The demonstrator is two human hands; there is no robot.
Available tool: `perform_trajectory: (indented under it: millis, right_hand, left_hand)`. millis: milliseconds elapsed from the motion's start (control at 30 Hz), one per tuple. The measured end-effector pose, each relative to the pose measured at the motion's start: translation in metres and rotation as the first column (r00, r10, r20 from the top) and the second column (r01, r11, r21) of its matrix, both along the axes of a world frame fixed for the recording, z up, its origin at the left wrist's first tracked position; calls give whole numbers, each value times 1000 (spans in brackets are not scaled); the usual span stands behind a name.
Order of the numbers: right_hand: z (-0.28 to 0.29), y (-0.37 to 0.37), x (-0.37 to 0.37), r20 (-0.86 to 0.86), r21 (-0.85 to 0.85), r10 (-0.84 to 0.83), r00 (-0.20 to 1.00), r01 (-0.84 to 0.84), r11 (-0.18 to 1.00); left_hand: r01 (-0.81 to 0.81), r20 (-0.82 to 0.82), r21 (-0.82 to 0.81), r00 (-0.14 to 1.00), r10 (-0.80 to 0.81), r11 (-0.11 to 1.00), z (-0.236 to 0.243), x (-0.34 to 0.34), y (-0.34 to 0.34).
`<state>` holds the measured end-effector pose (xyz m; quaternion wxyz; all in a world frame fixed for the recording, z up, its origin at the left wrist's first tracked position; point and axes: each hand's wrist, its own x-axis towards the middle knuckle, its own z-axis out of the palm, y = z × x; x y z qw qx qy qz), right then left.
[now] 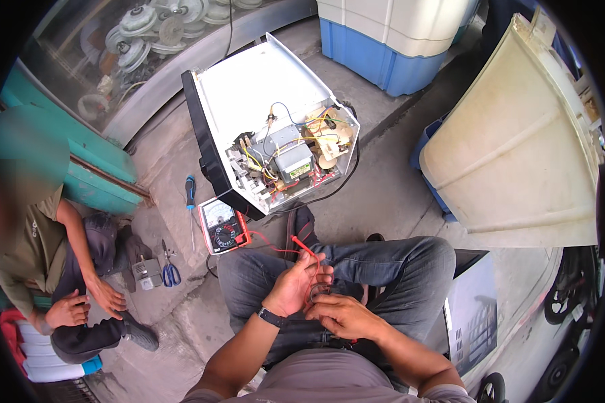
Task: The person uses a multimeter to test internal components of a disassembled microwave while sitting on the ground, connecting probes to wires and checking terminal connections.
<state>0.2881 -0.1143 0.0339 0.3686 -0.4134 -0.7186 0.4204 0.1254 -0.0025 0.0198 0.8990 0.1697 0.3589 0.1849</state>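
Note:
I sit with both hands above my lap. My left hand [290, 287], a dark band at its wrist, is closed around a red test probe [305, 246] that points up and left. The fingers of my right hand [346, 316] are pinched on the looped test lead [314, 295] just below it. A red lead runs to an analog multimeter [223, 227], which leans against an opened microwave oven [259, 87]. The oven's transformer [294, 161] and coloured wires are exposed.
A screwdriver [190, 193], scissors [171, 273] and a grey metal block [146, 274] lie on the concrete at left, near a seated person [67, 269]. A vented metal cover [475, 319] stands at right. Large tubs [511, 134] flank the far right; a black cord [339, 191] trails below the oven.

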Motion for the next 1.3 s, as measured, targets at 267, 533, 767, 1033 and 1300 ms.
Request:
perform_trajectory:
  millis: [267,533,767,1033,1300]
  right_hand:
    - [-1,4,4,-42,-107,-52,998,47,993]
    - [-3,7,10,-428,-501,-348,835,101,859]
    - [1,13,18,-335,-253,-304,892,226,941]
    - [-4,13,34,-23,-83,-64,998,62,995]
    - [-4,9,24,256,-22,-1,967,7,1000]
  left_hand:
    - [104,-241,465,971,13,879,-17,7,5]
    - [5,-308,491,936,168,871,-35,0,-2]
    - [123,-334,438,942,34,891,-12,6,6]
    - [128,65,169,988,-141,977,-25,7,16]
    - [203,-243,289,961,-133,936,-24,25,12]
